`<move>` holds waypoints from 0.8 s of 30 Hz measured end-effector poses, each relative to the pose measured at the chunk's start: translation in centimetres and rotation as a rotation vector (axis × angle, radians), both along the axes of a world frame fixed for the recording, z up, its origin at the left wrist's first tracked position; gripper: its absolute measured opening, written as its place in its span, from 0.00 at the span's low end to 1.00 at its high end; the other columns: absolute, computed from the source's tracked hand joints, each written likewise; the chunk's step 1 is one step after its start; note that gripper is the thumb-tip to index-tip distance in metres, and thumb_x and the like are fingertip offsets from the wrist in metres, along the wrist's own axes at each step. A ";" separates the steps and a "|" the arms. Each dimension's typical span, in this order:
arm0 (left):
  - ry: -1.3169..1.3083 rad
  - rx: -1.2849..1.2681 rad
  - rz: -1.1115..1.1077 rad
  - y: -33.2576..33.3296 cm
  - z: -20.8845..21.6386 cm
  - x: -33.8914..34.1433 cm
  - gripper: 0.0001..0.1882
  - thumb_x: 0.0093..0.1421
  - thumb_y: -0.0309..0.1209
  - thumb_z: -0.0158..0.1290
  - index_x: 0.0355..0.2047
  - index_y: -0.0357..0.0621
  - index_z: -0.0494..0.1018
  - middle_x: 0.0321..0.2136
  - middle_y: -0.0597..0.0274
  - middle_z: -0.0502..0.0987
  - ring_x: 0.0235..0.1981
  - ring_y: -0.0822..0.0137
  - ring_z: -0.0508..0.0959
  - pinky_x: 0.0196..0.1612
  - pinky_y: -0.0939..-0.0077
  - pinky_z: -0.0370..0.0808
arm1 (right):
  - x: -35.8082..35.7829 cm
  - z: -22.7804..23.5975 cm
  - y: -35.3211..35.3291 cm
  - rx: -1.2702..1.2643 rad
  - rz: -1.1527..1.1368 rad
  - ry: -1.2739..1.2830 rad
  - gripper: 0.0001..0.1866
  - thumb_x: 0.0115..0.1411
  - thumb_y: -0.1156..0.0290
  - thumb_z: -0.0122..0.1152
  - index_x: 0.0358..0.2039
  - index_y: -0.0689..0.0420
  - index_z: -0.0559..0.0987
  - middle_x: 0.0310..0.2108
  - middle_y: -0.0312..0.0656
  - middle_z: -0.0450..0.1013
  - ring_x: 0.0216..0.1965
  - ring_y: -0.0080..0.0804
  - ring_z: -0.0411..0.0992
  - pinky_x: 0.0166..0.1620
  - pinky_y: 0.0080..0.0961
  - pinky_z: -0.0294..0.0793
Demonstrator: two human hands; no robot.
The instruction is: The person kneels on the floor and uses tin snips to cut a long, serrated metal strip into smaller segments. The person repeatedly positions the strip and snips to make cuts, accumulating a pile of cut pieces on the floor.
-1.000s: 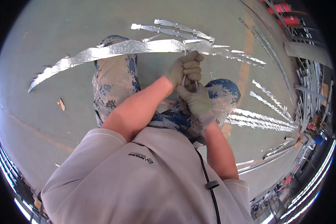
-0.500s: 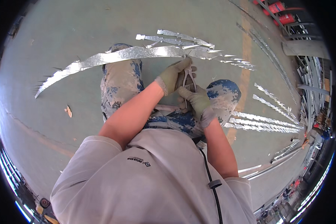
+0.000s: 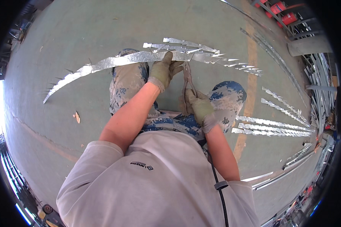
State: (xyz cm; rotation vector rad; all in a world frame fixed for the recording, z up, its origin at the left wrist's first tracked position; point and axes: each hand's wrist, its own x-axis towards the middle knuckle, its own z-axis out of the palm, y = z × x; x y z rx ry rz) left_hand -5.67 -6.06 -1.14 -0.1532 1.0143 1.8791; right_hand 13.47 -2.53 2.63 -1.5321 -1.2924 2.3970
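Pinching the long metal strip (image 3: 113, 61) near its middle, your left hand (image 3: 161, 74) wears a pale glove and has its thumb laid over the bright face, with the fingers on the near side. That grip is closed on the strip. Your right hand (image 3: 201, 106), gloved too, has its grip wrapped around the handles of the pliers (image 3: 187, 77), which point away from you. The tool's jaws are at the near edge of the strip, just right of your left hand; you cannot tell from this view whether they bite on the metal.

The strip bows from the far left, where thin spikes stick out, across your left knee (image 3: 129, 75) and on past the pliers to the right. Whether it rests on that knee is unclear. Beyond it, two shorter strips (image 3: 178, 41) lie close by, side by side. Your right knee (image 3: 229, 90), in the same camouflage cloth, is near your right hand.

Farther right, more spiked strips (image 3: 271, 131) fan out on the green floor (image 3: 83, 26), crossing or near the yellow line (image 3: 251, 75). A dry leaf (image 3: 77, 117) lies well apart on the left. Red cylinders (image 3: 288, 19) sit in the upper right corner. Down your grey shirt (image 3: 159, 189) hangs a black cord (image 3: 216, 174).
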 end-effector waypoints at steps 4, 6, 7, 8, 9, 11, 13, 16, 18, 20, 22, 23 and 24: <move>0.016 0.017 -0.004 0.1 -0.8 -0.2 0.15 0.74 0.32 0.47 0.55 0.37 0.69 0.48 0.50 0.80 0.43 0.57 0.84 0.41 0.65 0.87 | -0.3 -2.0 -0.4 0.014 -0.012 0.000 0.18 0.71 0.57 0.59 0.50 0.60 0.78 0.39 0.44 0.80 0.35 0.33 0.80 0.36 0.32 0.83; 0.011 0.009 -0.003 0.2 -1.1 -0.2 0.14 0.74 0.31 0.47 0.54 0.36 0.70 0.47 0.50 0.80 0.43 0.57 0.84 0.41 0.65 0.87 | -0.7 -2.0 -0.6 0.037 -0.013 -0.025 0.18 0.71 0.58 0.59 0.49 0.60 0.78 0.39 0.44 0.80 0.35 0.33 0.80 0.36 0.31 0.83; -0.002 0.010 -0.005 0.2 -1.2 -0.2 0.14 0.73 0.31 0.47 0.54 0.36 0.70 0.47 0.50 0.80 0.42 0.57 0.84 0.41 0.65 0.87 | -0.7 -2.1 -0.6 0.062 -0.007 -0.026 0.17 0.71 0.58 0.59 0.49 0.60 0.78 0.39 0.44 0.80 0.34 0.32 0.80 0.36 0.30 0.82; -0.015 0.012 -0.006 0.2 -1.2 -0.2 0.14 0.73 0.31 0.47 0.54 0.36 0.70 0.46 0.49 0.80 0.42 0.57 0.85 0.41 0.66 0.87 | -0.8 -2.2 -0.6 0.086 -0.002 -0.028 0.17 0.71 0.59 0.59 0.49 0.60 0.79 0.39 0.44 0.80 0.34 0.32 0.80 0.35 0.30 0.82; -0.017 0.011 0.001 0.2 -1.3 -0.2 0.14 0.73 0.31 0.48 0.53 0.36 0.70 0.46 0.50 0.80 0.41 0.57 0.85 0.41 0.65 0.87 | -0.9 -2.3 -0.7 0.109 0.005 -0.028 0.17 0.71 0.59 0.59 0.49 0.60 0.79 0.38 0.43 0.80 0.34 0.32 0.79 0.35 0.30 0.82; -0.021 0.009 0.014 0.2 -1.4 -0.1 0.13 0.73 0.31 0.48 0.53 0.36 0.70 0.45 0.50 0.80 0.41 0.57 0.85 0.40 0.65 0.87 | -1.2 -2.3 -0.9 0.125 -0.004 -0.027 0.17 0.71 0.59 0.59 0.48 0.60 0.79 0.38 0.43 0.80 0.33 0.32 0.79 0.34 0.29 0.81; -0.008 0.044 0.024 0.2 -1.3 0.0 0.13 0.73 0.31 0.49 0.53 0.37 0.70 0.45 0.50 0.80 0.40 0.57 0.85 0.40 0.65 0.87 | -1.3 -2.3 -1.1 0.144 -0.009 -0.027 0.17 0.71 0.58 0.59 0.47 0.61 0.80 0.38 0.42 0.80 0.32 0.31 0.79 0.34 0.29 0.81; -0.021 0.049 0.026 0.1 -1.4 -0.1 0.13 0.72 0.31 0.49 0.53 0.38 0.70 0.45 0.50 0.80 0.40 0.56 0.85 0.39 0.64 0.87 | -1.3 -2.2 -1.5 0.173 -0.008 -0.038 0.18 0.70 0.58 0.59 0.47 0.61 0.80 0.37 0.42 0.80 0.32 0.31 0.79 0.33 0.28 0.80; -0.022 0.048 0.026 0.1 -1.4 -0.1 0.13 0.72 0.31 0.49 0.54 0.38 0.69 0.45 0.50 0.80 0.40 0.56 0.85 0.39 0.63 0.87 | -1.4 -2.1 -1.6 0.181 -0.009 -0.054 0.18 0.70 0.58 0.60 0.47 0.61 0.80 0.37 0.42 0.80 0.32 0.31 0.79 0.33 0.28 0.80; -0.004 0.061 0.028 0.1 -1.1 0.0 0.14 0.72 0.30 0.49 0.54 0.39 0.69 0.45 0.50 0.80 0.40 0.56 0.85 0.39 0.63 0.87 | -1.2 -2.6 -1.6 0.190 0.005 -0.081 0.18 0.70 0.58 0.60 0.47 0.62 0.80 0.37 0.42 0.80 0.32 0.31 0.79 0.33 0.28 0.80; 0.009 0.058 0.031 0.0 -1.0 0.0 0.13 0.72 0.31 0.50 0.54 0.39 0.70 0.45 0.50 0.80 0.40 0.56 0.85 0.39 0.63 0.87 | -1.2 -2.6 -1.7 0.190 -0.005 -0.092 0.18 0.70 0.58 0.60 0.46 0.62 0.80 0.37 0.41 0.80 0.31 0.30 0.79 0.32 0.28 0.80; 0.015 0.057 0.032 0.0 -1.0 0.0 0.13 0.72 0.31 0.50 0.53 0.39 0.70 0.46 0.51 0.80 0.40 0.56 0.85 0.39 0.63 0.87 | -1.4 -2.4 -1.8 0.183 -0.021 -0.089 0.18 0.70 0.58 0.60 0.46 0.62 0.80 0.37 0.41 0.80 0.31 0.30 0.79 0.32 0.27 0.80; 0.012 0.064 0.028 0.0 -1.2 0.0 0.13 0.72 0.31 0.50 0.53 0.39 0.70 0.45 0.51 0.80 0.40 0.56 0.85 0.39 0.64 0.87 | -1.5 -2.3 -2.0 0.175 -0.037 -0.087 0.18 0.70 0.58 0.60 0.46 0.62 0.80 0.36 0.41 0.80 0.31 0.30 0.79 0.32 0.27 0.80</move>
